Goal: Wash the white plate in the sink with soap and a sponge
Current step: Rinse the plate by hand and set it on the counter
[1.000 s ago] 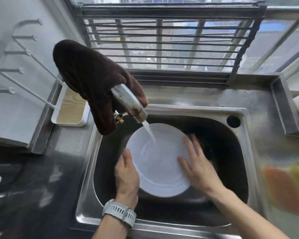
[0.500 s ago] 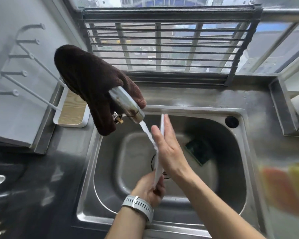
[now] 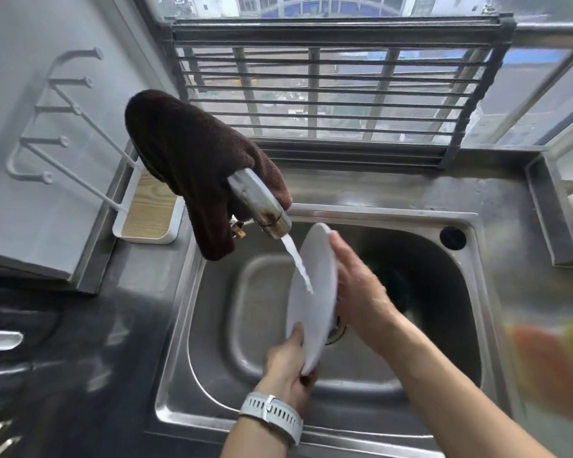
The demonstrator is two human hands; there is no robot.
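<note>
No brand, label or writing is showing anywhere that I can read, not on the tap, the watch or the plate. The white plate [image 3: 311, 292] is standing nearly on edge over the sink [image 3: 219, 325], held above the basin rather than resting on the bottom. Its long axis is running from the lower rim close to the person up to the top rim by the tap, leaning a little right at the top, and its one visible face is turning toward the left, toward the water. It is looking plain white, smooth and round, with no pattern, wet and faintly glossy where the stream is hitting it.

The left hand [image 3: 286, 368] is gripping the lower rim, thumb lying on the visible face and fingers curling round behind the edge, a pale grey watch [image 3: 272, 416] sitting on that wrist. The right hand [image 3: 361, 289] is lying flat against the far side of the plate, fingers straight and together, pointing up toward the top rim, pressing rather than clutching.

Water [image 3: 298, 262] is running from the metal tap [image 3: 262, 206] in a slanting white stream onto the plate's left face, about halfway down. A dark brown cloth [image 3: 189, 160] is draped over the tap's neck. Left of it, a small white tray with a wooden insert [image 3: 149, 213] is sitting on the steel table [image 3: 394, 193]. Behind, a dark slatted rack [image 3: 328, 94] is standing against the window. A blurred orange and yellow shape [image 3: 553, 368] is at the right edge; I cannot tell what it is.
</note>
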